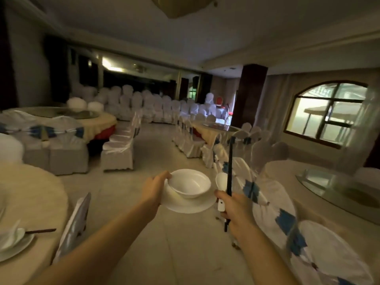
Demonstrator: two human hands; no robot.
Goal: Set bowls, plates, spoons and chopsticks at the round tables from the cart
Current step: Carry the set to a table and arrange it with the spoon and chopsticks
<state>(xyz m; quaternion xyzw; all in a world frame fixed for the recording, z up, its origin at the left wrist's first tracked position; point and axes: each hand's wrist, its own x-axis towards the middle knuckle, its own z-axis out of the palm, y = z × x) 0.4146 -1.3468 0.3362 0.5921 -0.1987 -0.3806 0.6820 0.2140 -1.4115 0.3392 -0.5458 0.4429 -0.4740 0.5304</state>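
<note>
White bowl (189,183): round, empty, upright, seated on the plate, carried in mid-air.
White plate (190,204): flat, round, directly under the bowl, gripped at its left rim.
White spoon (220,182): scoop end up, handle downward, held upright right of the plate.
Dark chopsticks (229,171): long, together, near vertical, touching the spoon's right side.
</note>
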